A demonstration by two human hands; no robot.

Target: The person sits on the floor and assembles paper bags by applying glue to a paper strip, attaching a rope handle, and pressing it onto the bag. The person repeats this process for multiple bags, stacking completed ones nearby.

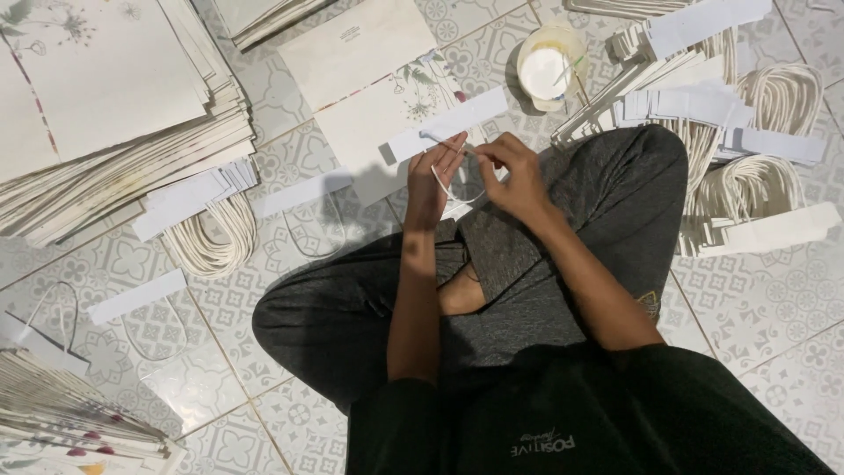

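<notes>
As we pinch the white cord loop [450,186] btwn left hand [431,180] & right hand [514,176], the paper strip [448,125] lies crosswise just beyond, nearer our left.

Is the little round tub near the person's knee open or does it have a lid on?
Open. The round tub on the tiled floor has no lid; you look straight down onto white paste inside, with a thin stick leaning in it.

A home floor turned craft workshop. Patterned tiles [264,413] (worn) carry paper bag stacks [105,114], cord handles [215,233], a glue pot [547,69].
</notes>
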